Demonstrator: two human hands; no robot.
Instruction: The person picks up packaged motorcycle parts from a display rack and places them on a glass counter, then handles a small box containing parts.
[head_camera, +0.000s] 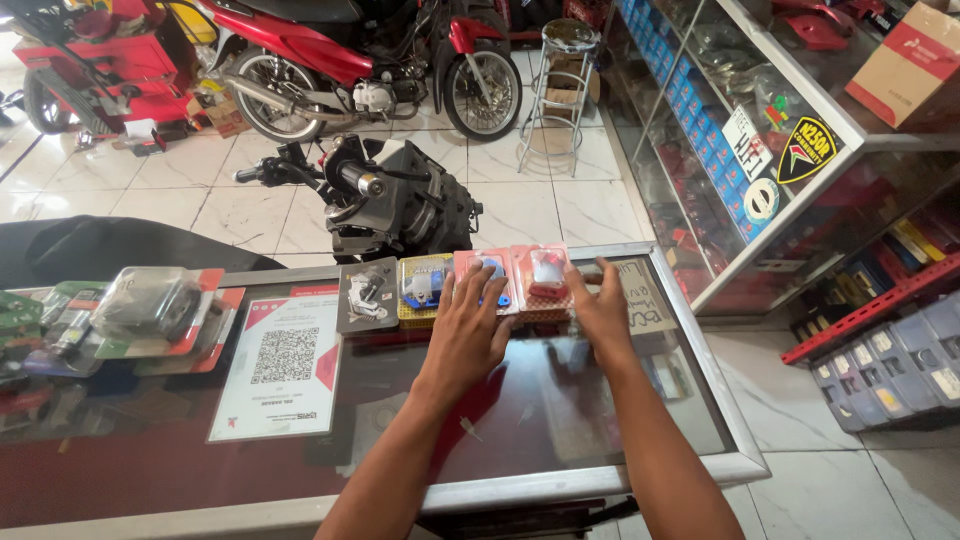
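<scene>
A: We're at the glass counter. Four blister packs sit in a row along the far edge: a grey one at far left, a yellow one, then a pink one with a blue part, then a pink one with a red part.

B: Hands?

A: Left hand lies flat, fingers spread, on the blue-part pack, not closed round it. Right hand is open too, fingertips at the right edge of the red-part pack. Nothing gripped by either hand.

B: Handling?

A: We judge them light: thin card backing, stiff clear bubble over a small part. The glass is slick, so they'll likely slide under a flat palm. The card bends; the bubble could dent if squeezed. Best hold is a pinch on the card edges, thumb under the near edge.

B: Anything nearby?

A: A printed card with a square code lies to the left, with more bagged packs beyond it. A stripped scooter stands on the floor past the counter.
</scene>
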